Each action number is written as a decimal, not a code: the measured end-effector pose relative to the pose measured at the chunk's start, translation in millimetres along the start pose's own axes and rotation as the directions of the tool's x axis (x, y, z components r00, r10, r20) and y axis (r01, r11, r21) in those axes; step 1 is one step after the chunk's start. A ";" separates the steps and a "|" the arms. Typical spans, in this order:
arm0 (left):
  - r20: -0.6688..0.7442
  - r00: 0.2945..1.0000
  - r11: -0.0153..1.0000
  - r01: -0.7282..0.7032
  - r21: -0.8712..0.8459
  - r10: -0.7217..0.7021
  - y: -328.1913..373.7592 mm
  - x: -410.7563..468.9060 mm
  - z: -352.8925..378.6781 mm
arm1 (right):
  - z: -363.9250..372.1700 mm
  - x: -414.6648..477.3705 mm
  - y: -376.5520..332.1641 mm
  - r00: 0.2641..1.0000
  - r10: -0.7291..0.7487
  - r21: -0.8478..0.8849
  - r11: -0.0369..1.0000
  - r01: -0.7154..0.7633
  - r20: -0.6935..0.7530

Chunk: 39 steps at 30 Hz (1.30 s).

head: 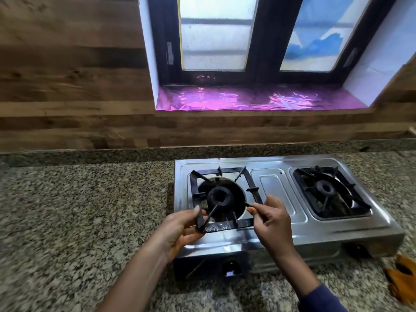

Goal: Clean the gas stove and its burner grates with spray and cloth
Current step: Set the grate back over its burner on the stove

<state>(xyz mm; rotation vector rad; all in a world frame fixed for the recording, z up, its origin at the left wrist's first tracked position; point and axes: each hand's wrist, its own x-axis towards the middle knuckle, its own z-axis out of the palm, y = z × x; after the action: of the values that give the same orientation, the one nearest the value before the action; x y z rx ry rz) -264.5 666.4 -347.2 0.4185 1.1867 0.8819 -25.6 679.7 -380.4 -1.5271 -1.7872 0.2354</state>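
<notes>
A steel two-burner gas stove (276,190) stands on the granite counter. Its left black grate (226,226) is tilted, its near edge raised off the stove top over the left burner (219,197). My left hand (182,230) grips the grate's near left corner. My right hand (270,218) pinches the grate's near right side. The right grate (331,192) sits flat around its burner. No spray bottle is in view.
An orange cloth (401,278) lies on the counter at the right edge. The speckled granite counter (78,210) stretches left of the stove. A wood-panel wall and a window with a pink-lined sill (258,100) are behind.
</notes>
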 end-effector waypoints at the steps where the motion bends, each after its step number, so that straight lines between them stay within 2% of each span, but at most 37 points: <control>1: 0.005 1.000 1.000 -0.027 0.011 0.027 3.4 2.8 0.6 | -1.2 -1.2 0.2 1.000 -0.011 0.008 1.000 0.011 0.001; 6: -0.071 0.973 0.975 -0.216 0.057 0.220 40.0 31.8 -1.1 | -10.7 -3.9 1.2 0.995 -0.100 0.074 0.992 0.099 0.009; 10: 0.048 0.930 0.873 -0.359 0.332 0.364 49.6 39.2 -12.8 | -21.9 3.4 9.3 0.992 -0.122 0.133 0.984 0.118 0.023; 13: 0.070 0.835 0.626 -0.462 0.629 0.547 41.3 33.7 -19.7 | -33.6 16.3 24.6 0.983 -0.166 0.140 0.978 0.154 0.080; 15: 0.095 0.718 0.420 -0.504 0.755 0.690 28.9 27.2 -20.3 | -37.7 26.7 31.6 0.968 -0.215 0.144 0.970 0.196 0.127; 17: 0.147 0.609 0.261 -0.529 0.807 0.779 14.2 20.7 -19.2 | -37.6 38.0 35.7 0.947 -0.271 0.156 0.957 0.246 0.174; 19: 0.158 0.557 0.162 -0.480 0.862 0.815 0.7 15.8 -18.5 | -34.0 51.2 41.6 0.913 -0.321 0.163 0.944 0.286 0.253; 21: 0.132 0.555 0.105 -0.375 0.921 0.821 -10.9 14.9 -19.5 | -26.1 68.0 51.7 0.877 -0.341 0.178 0.939 0.296 0.338; 24: 0.082 0.593 0.079 -0.241 0.967 0.801 -26.0 16.6 -14.6 | -8.4 94.3 67.2 0.825 -0.356 0.186 0.934 0.304 0.439; 28: 0.046 0.606 0.062 -0.157 0.986 0.794 -41.2 23.2 -5.7 | 15.1 120.6 75.3 0.789 -0.380 0.183 0.925 0.334 0.483; 34: 0.001 0.602 0.091 -0.122 0.988 0.799 -43.5 30.4 -1.3 | 42.7 138.9 83.9 0.764 -0.398 0.195 0.917 0.348 0.508; 39: -0.018 0.606 0.128 -0.140 0.982 0.795 -46.1 33.6 5.7 | 49.5 150.8 85.1 0.787 -0.355 0.194 0.935 0.298 0.504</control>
<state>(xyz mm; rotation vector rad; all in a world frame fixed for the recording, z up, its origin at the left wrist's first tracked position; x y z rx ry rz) -238.6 665.2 -398.3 1.7872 2.1921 0.7946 8.4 855.4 -400.8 -1.1055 -2.4004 0.6196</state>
